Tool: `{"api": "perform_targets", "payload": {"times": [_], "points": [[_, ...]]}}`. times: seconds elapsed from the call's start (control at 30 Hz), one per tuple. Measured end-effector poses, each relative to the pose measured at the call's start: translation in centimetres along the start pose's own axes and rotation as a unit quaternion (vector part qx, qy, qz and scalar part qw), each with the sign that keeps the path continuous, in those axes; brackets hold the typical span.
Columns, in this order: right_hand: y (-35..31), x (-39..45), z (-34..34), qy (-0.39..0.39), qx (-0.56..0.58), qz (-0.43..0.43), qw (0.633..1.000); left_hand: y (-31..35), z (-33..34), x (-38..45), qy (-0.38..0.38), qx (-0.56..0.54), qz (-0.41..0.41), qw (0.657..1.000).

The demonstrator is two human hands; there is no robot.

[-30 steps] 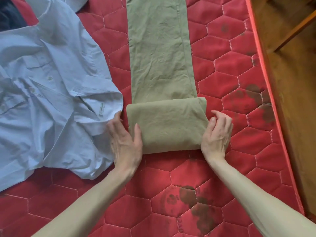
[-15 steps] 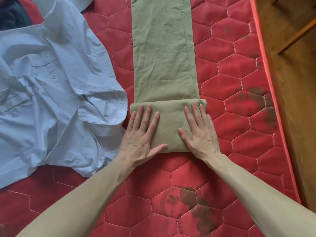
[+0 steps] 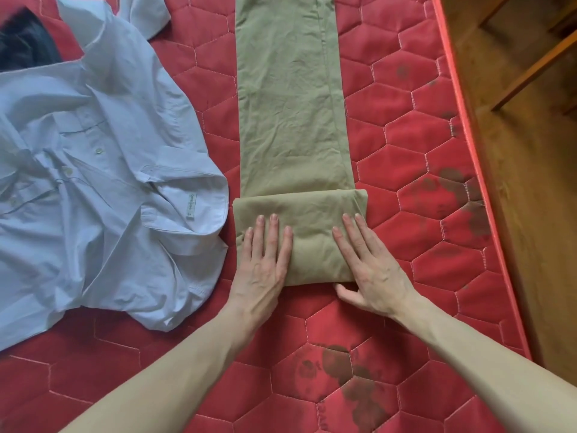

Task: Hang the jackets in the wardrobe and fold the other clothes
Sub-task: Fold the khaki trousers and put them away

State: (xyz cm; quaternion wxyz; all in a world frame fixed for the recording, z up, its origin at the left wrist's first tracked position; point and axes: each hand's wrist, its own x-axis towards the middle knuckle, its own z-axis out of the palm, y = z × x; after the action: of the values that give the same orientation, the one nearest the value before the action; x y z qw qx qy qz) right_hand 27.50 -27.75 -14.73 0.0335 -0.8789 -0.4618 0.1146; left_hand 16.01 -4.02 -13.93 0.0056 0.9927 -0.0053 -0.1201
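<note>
Hands slid nearer; left hand (image 3: 265, 264), right hand (image 3: 368, 264) flat pressing trousers (image 3: 290, 120); shirt (image 3: 93, 182) beside.

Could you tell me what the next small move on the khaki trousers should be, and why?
Probably fold the bundle forward once more. Both hands, left hand and right hand, lie flat on the folded end of the khaki cotton trousers, and a long unfolded stretch remains beyond them.

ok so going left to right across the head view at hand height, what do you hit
light blue shirt → left hand, flat on the folded end of the khaki trousers → right hand, also flat on that fold → bare red mattress → wooden floor
</note>
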Motion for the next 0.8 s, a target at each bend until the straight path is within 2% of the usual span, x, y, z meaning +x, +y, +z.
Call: {"api": "perform_targets", "payload": {"times": [0.2, 0.3, 0.4, 0.43, 0.5, 0.53, 0.6, 0.7, 0.8], "points": [[-1.0, -0.7, -1.8, 0.000, 0.022, 0.025, 0.999, 1.0, -1.6, -0.2, -0.037, -0.030, -0.040, 0.998], [-1.4, -2.3, -2.8, 0.058, 0.043, 0.023, 0.997, 0.3, -3.1, -1.0, -0.080, -0.049, -0.032, 0.995], [-1.9, -4.4, -3.8, 0.111, 0.060, 0.006, 0.992, -0.5, -4.9, -2.7, -0.141, -0.069, 0.021, 0.987], [-2.0, -5.1, -4.2, 0.122, 0.067, 0.001, 0.990, -0.8, -5.4, -3.4, -0.134, -0.096, 0.042, 0.985], [-2.2, -6.4, -5.2, 0.145, 0.085, 0.003, 0.986, -1.6, -6.0, -5.0, -0.073, -0.179, 0.078, 0.978], [-2.2, -7.0, -5.8, 0.162, 0.097, 0.013, 0.982, -2.1, -6.1, -5.7, -0.045, -0.223, 0.092, 0.970], [-2.4, -8.0, -6.9, 0.198, 0.129, 0.045, 0.971, -3.5, -6.6, -6.5, -0.054, -0.317, 0.076, 0.944], [-2.7, -8.7, -8.2, 0.224, 0.206, 0.114, 0.946, -5.1, -7.9, -6.6, -0.098, -0.459, 0.022, 0.883], [-2.8, -8.2, -9.0, 0.230, 0.304, 0.203, 0.902, -5.9, -8.3, -5.8, -0.047, -0.544, -0.068, 0.835]]}}
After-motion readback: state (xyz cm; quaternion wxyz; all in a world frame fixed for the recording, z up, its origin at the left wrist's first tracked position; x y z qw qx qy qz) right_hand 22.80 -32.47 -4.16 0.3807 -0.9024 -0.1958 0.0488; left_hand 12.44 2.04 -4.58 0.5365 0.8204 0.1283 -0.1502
